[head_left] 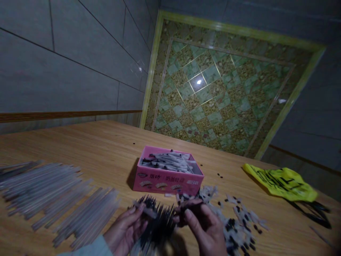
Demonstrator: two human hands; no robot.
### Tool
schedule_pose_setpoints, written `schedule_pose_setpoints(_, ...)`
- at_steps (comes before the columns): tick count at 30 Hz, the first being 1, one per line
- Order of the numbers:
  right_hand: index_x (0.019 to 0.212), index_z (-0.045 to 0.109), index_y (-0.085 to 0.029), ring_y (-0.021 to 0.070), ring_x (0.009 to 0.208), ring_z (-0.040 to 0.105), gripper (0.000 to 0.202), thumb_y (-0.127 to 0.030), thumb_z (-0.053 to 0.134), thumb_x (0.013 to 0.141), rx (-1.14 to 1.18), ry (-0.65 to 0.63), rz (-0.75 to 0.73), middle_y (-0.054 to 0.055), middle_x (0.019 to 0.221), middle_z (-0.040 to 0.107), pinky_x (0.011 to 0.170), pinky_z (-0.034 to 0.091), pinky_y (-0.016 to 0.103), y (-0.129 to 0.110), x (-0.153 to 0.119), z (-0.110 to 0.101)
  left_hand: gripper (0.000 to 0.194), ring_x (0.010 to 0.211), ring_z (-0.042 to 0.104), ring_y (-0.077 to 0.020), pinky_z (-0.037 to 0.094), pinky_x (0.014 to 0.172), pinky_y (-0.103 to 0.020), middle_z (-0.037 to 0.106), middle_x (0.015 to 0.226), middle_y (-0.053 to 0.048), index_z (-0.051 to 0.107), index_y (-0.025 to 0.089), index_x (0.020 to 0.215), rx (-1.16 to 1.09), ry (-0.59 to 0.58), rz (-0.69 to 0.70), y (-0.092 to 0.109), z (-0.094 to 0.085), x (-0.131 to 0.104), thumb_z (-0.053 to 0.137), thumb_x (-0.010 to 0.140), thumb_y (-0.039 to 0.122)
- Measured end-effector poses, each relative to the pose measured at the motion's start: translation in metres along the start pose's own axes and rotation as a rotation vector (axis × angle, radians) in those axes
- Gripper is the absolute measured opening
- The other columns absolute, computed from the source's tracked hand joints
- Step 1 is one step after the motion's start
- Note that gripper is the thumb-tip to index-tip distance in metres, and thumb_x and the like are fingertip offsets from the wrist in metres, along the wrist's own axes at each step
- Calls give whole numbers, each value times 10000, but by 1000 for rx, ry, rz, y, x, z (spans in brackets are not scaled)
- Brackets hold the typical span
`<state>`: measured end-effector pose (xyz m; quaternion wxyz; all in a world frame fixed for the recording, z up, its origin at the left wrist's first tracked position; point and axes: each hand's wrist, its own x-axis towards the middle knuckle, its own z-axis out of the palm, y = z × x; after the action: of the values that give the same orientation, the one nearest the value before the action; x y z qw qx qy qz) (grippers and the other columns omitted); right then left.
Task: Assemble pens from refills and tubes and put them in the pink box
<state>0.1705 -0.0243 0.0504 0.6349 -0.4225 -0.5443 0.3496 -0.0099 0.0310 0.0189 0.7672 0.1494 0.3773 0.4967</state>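
Observation:
My left hand (128,224) is closed, pinching a small translucent tube (149,212) between thumb and fingers. Opposite it, my right hand (204,224) has its fingers curled together; blur and shadow hide what they hold. Between and below the hands lies a bunch of thin, dark, pointed sticks (161,225). Just beyond stands an open pink cardboard box (166,184), filled with pale thin tubes (172,161), some with black ends. Loose whitish and black small pieces (237,231) are scattered beside my right hand.
Bundles of long clear tubes (45,190) cover the table's left side. A yellow plastic bag (285,183) with black print lies at the right, a black strap-like loop (311,215) beside it. The wooden table (106,142) meets tiled walls (87,78) behind.

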Motion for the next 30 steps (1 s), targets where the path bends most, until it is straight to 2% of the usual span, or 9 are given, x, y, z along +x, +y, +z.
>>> schedule_pose_setpoints(5,805,671,-204,181,660,649,70,-170,620,770,-111,34,-319,55,762,676,574,548,263,-10,-8,9,102,515,683,-136,562,491,-181,718,587,-99,594,71,771,-8,3,-22,-3,3,-4,519,797,7)
schedule_pose_setpoints(10,877,675,-206,196,761,653,215,-47,587,760,-268,-128,-459,57,784,695,659,547,286,-8,-3,3,109,496,677,-133,560,466,-178,723,592,-91,626,63,712,-8,-13,-44,-5,8,-13,558,768,-1)
schedule_pose_setpoints(12,883,677,-202,195,764,652,219,-46,579,764,-333,-194,-472,60,789,697,678,540,288,-11,-1,1,111,493,676,-134,559,458,-177,721,581,-82,631,65,696,-15,-10,-41,-6,10,-16,576,750,-13)
schedule_pose_setpoints(15,883,677,-211,196,748,644,197,-76,598,763,-397,-220,-454,59,785,691,677,530,294,-13,0,1,111,493,676,-132,558,454,-173,718,565,-75,632,68,677,-30,-2,-42,-7,13,-19,595,733,-20)
schedule_pose_setpoints(22,799,666,-225,182,686,624,156,-85,612,756,-377,-129,-455,31,720,677,621,507,290,-13,-1,4,101,475,676,-138,556,447,-161,716,543,-73,631,80,666,-51,21,-60,-9,13,-19,611,737,11)
schedule_pose_setpoints(24,796,666,-222,176,678,622,148,-91,608,762,-393,-138,-445,31,722,677,605,506,283,-11,-1,4,108,473,676,-138,555,445,-159,716,541,-78,628,78,663,-56,22,-61,-10,13,-20,603,743,9)
schedule_pose_setpoints(28,821,687,-211,178,669,629,113,-155,597,781,-432,-201,-363,44,716,674,568,518,269,-5,-2,3,104,491,684,-152,556,446,-164,722,561,-103,616,70,645,-47,-13,-110,-12,12,-22,620,732,13)
schedule_pose_setpoints(30,841,692,-217,192,715,643,101,-216,627,764,-441,-123,-272,57,784,687,591,533,271,-2,-4,2,110,494,686,-155,555,443,-165,724,567,-111,612,66,651,-65,-6,-112,-11,12,-23,602,746,11)
